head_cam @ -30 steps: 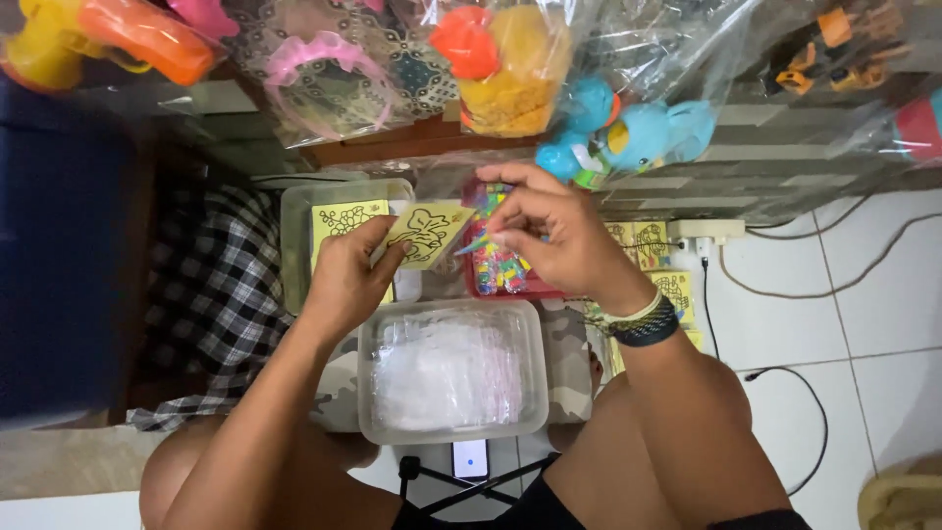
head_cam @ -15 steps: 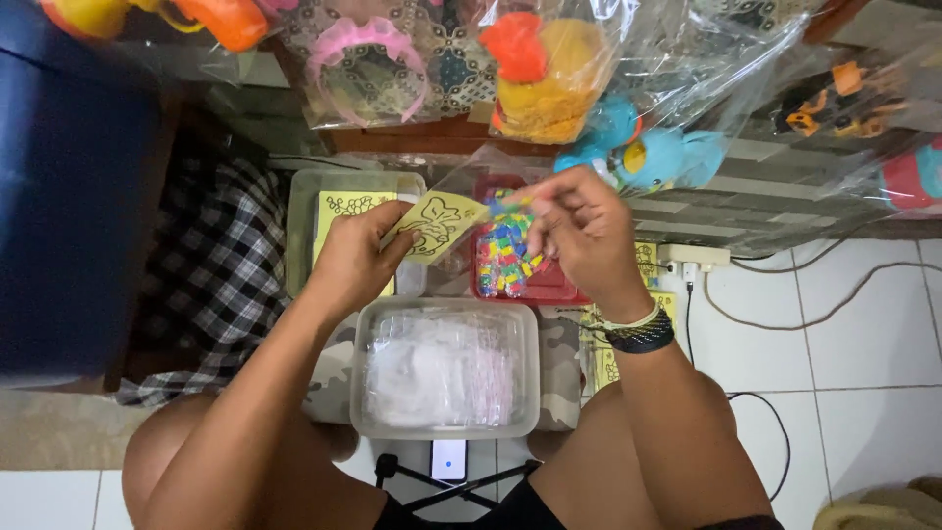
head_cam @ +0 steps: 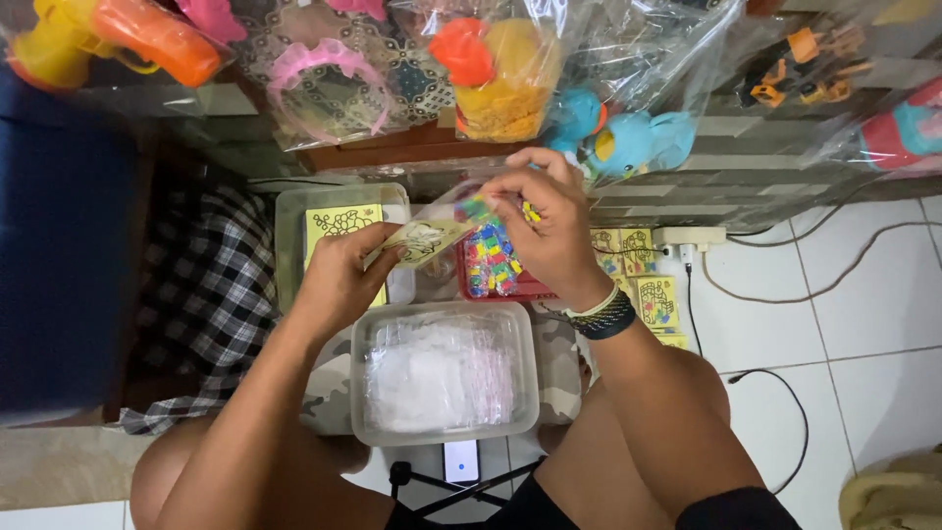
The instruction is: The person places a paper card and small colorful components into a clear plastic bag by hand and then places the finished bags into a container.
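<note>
Head view: nearest you, the clear rectangular plastic tub (head_cam: pixel 365 412) of crinkly transparent bags sits between your knees, a phone (head_cam: pixel 460 459) just below it. Your left hand (head_cam: pixel 339 280) is curled closed, pinching the flat yellow card with a black line drawing (head_cam: pixel 422 238). Your right hand (head_cam: pixel 542 228) is closed too, fingertips (head_cam: pixel 496 192) pinching a small clear plastic bag (head_cam: pixel 461 206) at the card's upper edge; whether the card is already inside it is hard to make out. Beneath lies a red tray of multicoloured small pieces (head_cam: pixel 496 265), partly hidden by your right hand. Left, a clear tub holding more yellow cards (head_cam: pixel 339 221). Beyond, glossy bagged plastic toys (head_cam: pixel 510 69), cut off by the top edge
</note>
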